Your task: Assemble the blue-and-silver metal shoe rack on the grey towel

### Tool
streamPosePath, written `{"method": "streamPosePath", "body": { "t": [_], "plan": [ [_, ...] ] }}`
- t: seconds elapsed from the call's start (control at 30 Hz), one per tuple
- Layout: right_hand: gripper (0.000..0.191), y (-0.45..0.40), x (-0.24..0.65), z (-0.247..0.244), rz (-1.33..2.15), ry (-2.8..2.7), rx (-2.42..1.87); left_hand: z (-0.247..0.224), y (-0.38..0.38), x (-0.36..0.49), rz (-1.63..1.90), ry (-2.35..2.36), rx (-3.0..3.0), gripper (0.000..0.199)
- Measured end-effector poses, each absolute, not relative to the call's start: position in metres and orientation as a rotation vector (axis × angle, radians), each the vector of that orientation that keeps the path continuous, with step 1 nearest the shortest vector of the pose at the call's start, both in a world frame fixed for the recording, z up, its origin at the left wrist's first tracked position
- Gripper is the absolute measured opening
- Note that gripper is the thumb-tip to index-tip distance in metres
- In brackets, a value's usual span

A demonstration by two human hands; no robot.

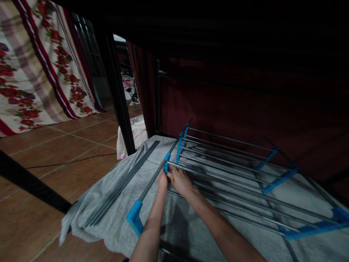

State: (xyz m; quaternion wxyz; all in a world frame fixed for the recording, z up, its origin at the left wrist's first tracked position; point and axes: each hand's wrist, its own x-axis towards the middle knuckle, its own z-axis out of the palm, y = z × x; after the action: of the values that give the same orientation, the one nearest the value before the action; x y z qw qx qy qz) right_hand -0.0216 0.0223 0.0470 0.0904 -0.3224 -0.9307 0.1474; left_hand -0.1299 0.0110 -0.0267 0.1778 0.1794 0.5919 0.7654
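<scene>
Forearms (pixel 207 214) nearest; L hand (pixel 163 179) & R hand (pixel 180 179) at blue bracket (pixel 166 167) under side tube (pixel 153 179), closure hidden, can't tell. Rack (pixel 313 230) on grey blanket (pixel 122 225), rods (pixel 245 189) running right, R hand nearer.

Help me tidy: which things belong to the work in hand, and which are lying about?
In use: rack, with left hand and right hand at one blue joint; probably loose grey rods.
Apparently lying about: striped cloth, dark cable, background pile.
</scene>
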Motion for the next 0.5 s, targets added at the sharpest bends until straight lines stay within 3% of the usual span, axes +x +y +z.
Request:
{"method": "streamPosePath", "body": {
  "t": [0.27, 0.37, 0.5],
  "plan": [
    [0.034, 0.018, -0.026, 0.045, 0.27, -2.789, -0.901, -0.021, 0.007, -0.131, 2.097, 1.837, 0.544, 0.027],
    [0.04, 0.006, -0.013, 0.042, 0.096, -2.653, -0.784, -0.011, 0.002, -0.126, 2.071, 1.879, 0.616, 0.022],
    [0.04, -0.015, 0.034, 0.017, -0.01, -2.572, -0.612, -0.004, 0.0, -0.121, 2.017, 1.884, 0.632, 0.037]
  ]
}}
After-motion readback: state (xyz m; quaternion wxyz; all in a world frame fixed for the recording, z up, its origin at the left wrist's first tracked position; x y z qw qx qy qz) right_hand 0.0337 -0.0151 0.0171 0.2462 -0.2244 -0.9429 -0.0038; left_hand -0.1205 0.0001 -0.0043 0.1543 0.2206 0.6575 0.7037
